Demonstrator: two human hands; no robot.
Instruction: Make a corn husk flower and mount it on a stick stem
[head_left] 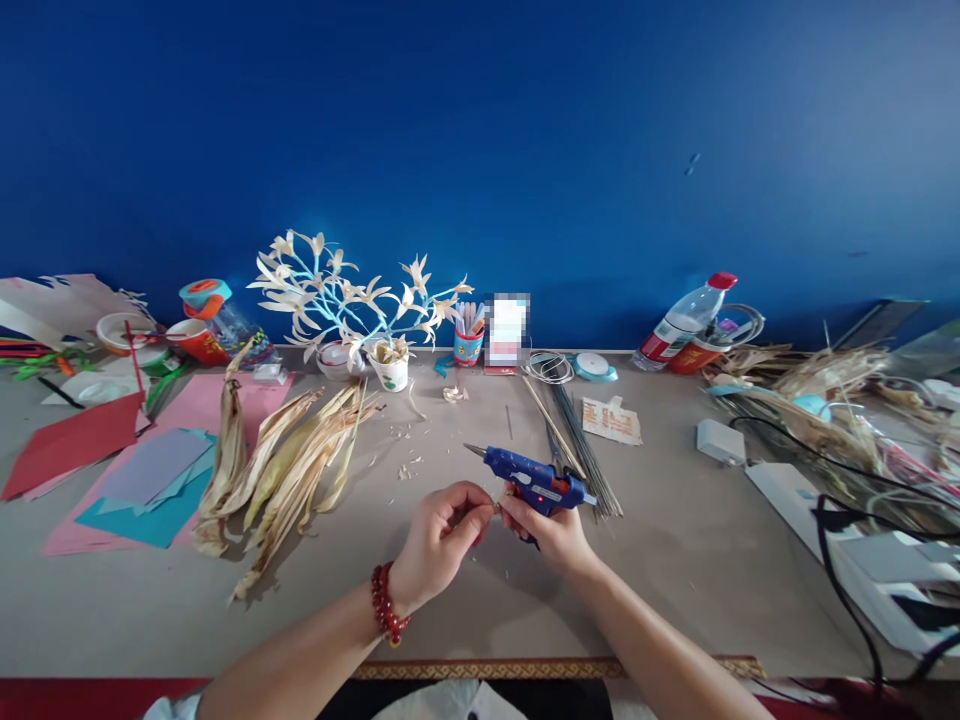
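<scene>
Blue wall [480, 150] backed the tabletop [660, 570]; lower centre, left fingers [471, 524] pinched a tiny scrap [496, 508], seemingly steadying it; right fingers [520, 514] clasped a glue gun [534, 480].

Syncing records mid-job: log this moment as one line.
left hand: pinching small piece, identity unclear | right hand: holding blue glue gun | husks: on table, left of hands

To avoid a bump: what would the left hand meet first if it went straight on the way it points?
The left hand would likely meet the right hand, which holds the blue glue gun; both hands look close together, though depth is unclear.
</scene>
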